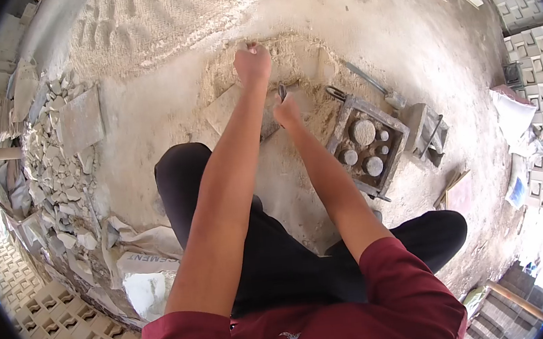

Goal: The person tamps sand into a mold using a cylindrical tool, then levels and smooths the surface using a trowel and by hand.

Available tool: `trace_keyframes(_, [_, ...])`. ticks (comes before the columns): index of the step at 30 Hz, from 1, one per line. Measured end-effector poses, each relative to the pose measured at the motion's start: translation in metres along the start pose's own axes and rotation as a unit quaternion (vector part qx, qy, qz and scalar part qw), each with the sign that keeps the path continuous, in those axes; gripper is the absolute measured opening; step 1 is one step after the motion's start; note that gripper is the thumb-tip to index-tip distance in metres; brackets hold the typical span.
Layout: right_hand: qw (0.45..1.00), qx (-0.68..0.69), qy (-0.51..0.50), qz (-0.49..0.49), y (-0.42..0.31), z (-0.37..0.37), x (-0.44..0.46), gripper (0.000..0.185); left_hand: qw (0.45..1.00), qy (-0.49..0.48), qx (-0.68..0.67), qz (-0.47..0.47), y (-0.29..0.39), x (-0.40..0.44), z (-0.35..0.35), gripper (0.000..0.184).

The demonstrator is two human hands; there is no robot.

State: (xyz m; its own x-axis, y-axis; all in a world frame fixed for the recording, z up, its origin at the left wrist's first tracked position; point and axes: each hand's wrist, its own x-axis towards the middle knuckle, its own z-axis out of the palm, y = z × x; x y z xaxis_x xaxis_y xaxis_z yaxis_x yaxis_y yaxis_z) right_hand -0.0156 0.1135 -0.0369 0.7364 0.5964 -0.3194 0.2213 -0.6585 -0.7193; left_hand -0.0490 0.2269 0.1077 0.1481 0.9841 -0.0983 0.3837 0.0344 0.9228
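Observation:
Both my arms reach forward over a dusty floor. My left hand (252, 64) is closed over the edge of a patch of loose sandy material (289, 52); what its fingers hold, if anything, is hidden. Lower and to the right, my right hand (287, 109) is wrapped round a dark tool handle (282, 92). Below the hands a flat board (222, 112) lies partly behind my left forearm. To the right of my right forearm stands a rectangular metal mould (398, 149) with several round pieces inside.
A trowel-like tool (371, 79) lies beyond the mould, and an open box (425, 132) stands right of it. Broken rubble (57, 172) is heaped at the left, near a cement bag (148, 258). Patterned blocks (541, 61) are stacked at the right. A sand pile (130, 25) spreads at the top.

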Motion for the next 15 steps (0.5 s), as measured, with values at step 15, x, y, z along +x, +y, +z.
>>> trace_keyframes(15, [0.989, 0.063, 0.083, -0.101, 0.05, -0.002, -0.061, 0.051, 0.976, -0.061, -0.076, -0.194, -0.057, -0.029, 0.041, 0.046])
